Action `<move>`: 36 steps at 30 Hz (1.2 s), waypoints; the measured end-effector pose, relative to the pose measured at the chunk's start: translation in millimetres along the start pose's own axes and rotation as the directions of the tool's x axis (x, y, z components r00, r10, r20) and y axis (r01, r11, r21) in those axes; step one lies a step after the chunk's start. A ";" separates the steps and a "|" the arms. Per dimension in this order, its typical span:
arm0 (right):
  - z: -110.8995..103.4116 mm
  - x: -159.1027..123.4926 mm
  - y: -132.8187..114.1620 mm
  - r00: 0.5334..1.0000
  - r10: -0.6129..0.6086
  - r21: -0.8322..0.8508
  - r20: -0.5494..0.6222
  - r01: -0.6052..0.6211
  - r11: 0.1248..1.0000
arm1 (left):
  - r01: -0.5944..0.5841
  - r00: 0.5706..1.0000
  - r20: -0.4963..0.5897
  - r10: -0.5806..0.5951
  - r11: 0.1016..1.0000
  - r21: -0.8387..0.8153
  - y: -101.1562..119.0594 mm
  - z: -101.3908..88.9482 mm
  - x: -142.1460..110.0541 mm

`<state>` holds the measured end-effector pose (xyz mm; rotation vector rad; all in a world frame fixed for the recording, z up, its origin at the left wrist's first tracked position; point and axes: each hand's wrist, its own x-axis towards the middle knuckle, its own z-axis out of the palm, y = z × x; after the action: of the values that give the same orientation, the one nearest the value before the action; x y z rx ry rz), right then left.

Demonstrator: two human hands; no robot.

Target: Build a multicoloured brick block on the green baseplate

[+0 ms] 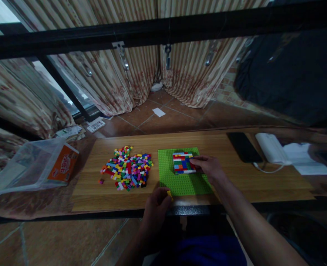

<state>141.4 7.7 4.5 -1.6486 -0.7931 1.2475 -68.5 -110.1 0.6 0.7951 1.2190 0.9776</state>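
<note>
A green baseplate [180, 181] lies on the wooden table [97, 192] in front of me. On its far half stands a block of stacked multicoloured bricks [182, 162]. My right hand [209, 168] rests on the plate with its fingers curled against the block's right side. My left hand [156, 207] sits at the table's near edge, closed on a small yellow brick [169, 193] at the plate's near left corner. A heap of several loose coloured bricks [128, 168] lies left of the plate.
A clear plastic bag with an orange box [38, 162] lies off the table's left end. A black phone [242, 147], a white power bank [271, 147] with cable and white paper [304, 159] are at the right. A black bar [163, 31] crosses overhead.
</note>
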 end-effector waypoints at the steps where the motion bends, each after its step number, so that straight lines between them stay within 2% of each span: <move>1: 0.4 0.5 -0.3 1.000 0.005 -0.009 0.001 -0.005 1.000 | 0.001 1.000 0.001 -0.001 1.000 0.004 0.0 0.0 -0.1; 4: 1.7 2.1 -0.3 1.000 -0.007 -0.042 -0.001 0.007 0.999 | 0.005 1.000 -0.003 -0.005 1.000 0.008 0.2 0.4 -0.1; 11: -2.1 -0.9 1.8 0.993 -0.120 -0.121 -0.001 0.119 0.985 | -0.003 1.000 -0.008 0.002 0.997 -0.080 8.3 2.0 -1.5; 14: -7.9 -20.2 1.2 0.961 -0.268 -0.170 -0.072 0.253 0.952 | 0.028 1.000 -0.001 -0.029 0.985 -0.172 15.9 1.3 -6.3; 16: -10.7 -43.4 -1.0 0.901 -0.427 -0.230 -0.075 0.401 0.887 | 0.067 0.998 0.029 -0.062 0.964 -0.256 20.5 1.1 -9.7; 18: -11.5 -72.1 -4.2 0.871 -0.481 -0.239 0.101 0.491 0.838 | 0.102 0.994 0.077 -0.081 0.938 -0.333 23.6 1.6 -12.1; 20: -9.9 -100.6 -7.1 0.824 -0.446 -0.225 0.349 0.536 0.814 | 0.128 0.988 0.132 -0.083 0.911 -0.391 24.3 2.8 -13.4; 21: -8.5 -112.6 -7.9 0.795 -0.424 -0.216 0.433 0.548 0.808 | 0.144 0.983 0.162 -0.083 0.900 -0.413 23.6 3.6 -13.6; 23: -5.9 -129.5 -8.3 0.750 -0.396 -0.208 0.529 0.567 0.797 | 0.177 0.970 0.228 -0.081 0.880 -0.440 20.1 5.3 -13.6; 26: -5.0 -137.4 -6.3 0.716 -0.373 -0.206 0.590 0.580 0.788 | 0.217 0.949 0.305 -0.077 0.863 -0.457 12.3 7.9 -13.4; 31: -10.1 -132.8 -2.4 0.723 -0.353 -0.255 0.593 0.585 0.770 | 0.242 0.939 0.333 -0.087 0.855 -0.459 4.3 14.1 -12.3; 36: -16.6 -125.0 -0.3 0.723 -0.367 -0.286 0.586 0.608 0.741 | 0.222 0.940 0.335 -0.065 0.861 -0.457 5.6 21.8 -8.5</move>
<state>121.4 -106.4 54.3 -1.2962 -1.8626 1.1279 -48.6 -115.5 13.0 0.4207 0.6980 0.9400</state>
